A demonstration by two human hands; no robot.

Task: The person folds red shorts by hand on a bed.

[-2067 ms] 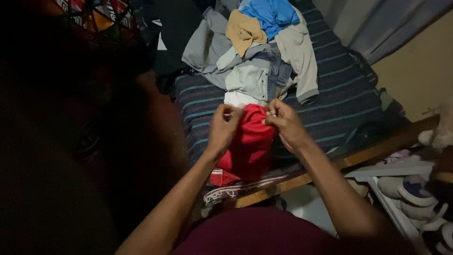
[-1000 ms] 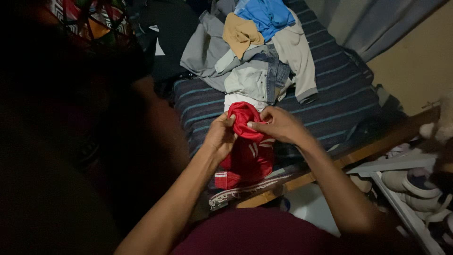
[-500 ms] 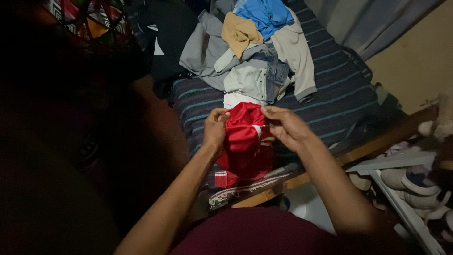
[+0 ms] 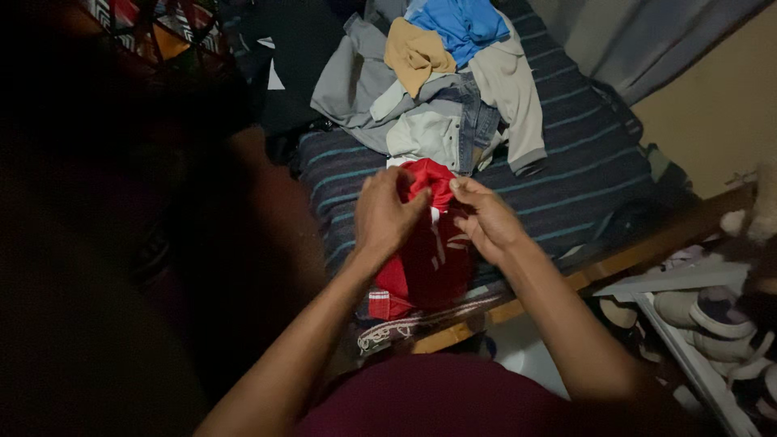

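Both hands grip a red garment (image 4: 429, 259) near the bed's (image 4: 583, 174) front edge: the left hand (image 4: 387, 212) is closed over its bunched top, and the right hand (image 4: 484, 217) pinches the cloth beside it between thumb and fingers. In the dim light it appears to be mid-fold or mid-roll, its lower end hanging over the edge. Further folding would call for a firm two-handed hold; a heap of clothes (image 4: 441, 89) lies behind.

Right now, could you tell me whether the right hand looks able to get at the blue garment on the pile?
Probably not at once. The right hand is busy gripping the red garment with the left hand, and the blue garment lies at the pile's far end, though nothing blocks the way above it.
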